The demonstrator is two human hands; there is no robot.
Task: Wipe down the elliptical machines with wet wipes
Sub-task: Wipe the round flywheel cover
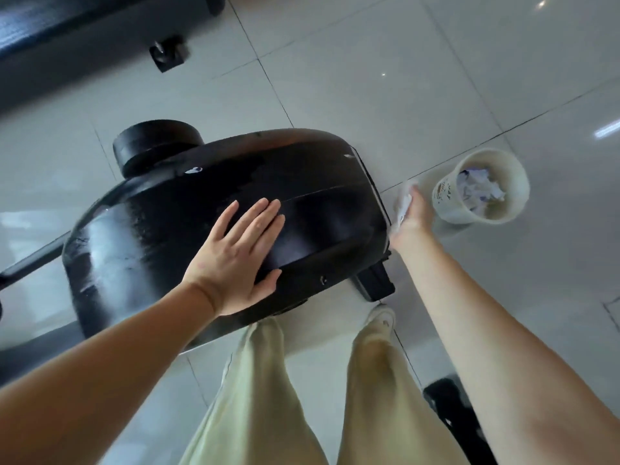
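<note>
Head view: left fingers (258, 226) flat on housing (328, 199), right fingers (418, 198) pinch wipe (403, 208).

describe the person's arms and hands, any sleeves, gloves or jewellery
The left arm and right arm are bare as far up as the view shows, no sleeves. The left hand and right hand wear no gloves; no watch, ring or bracelet shows.
</note>
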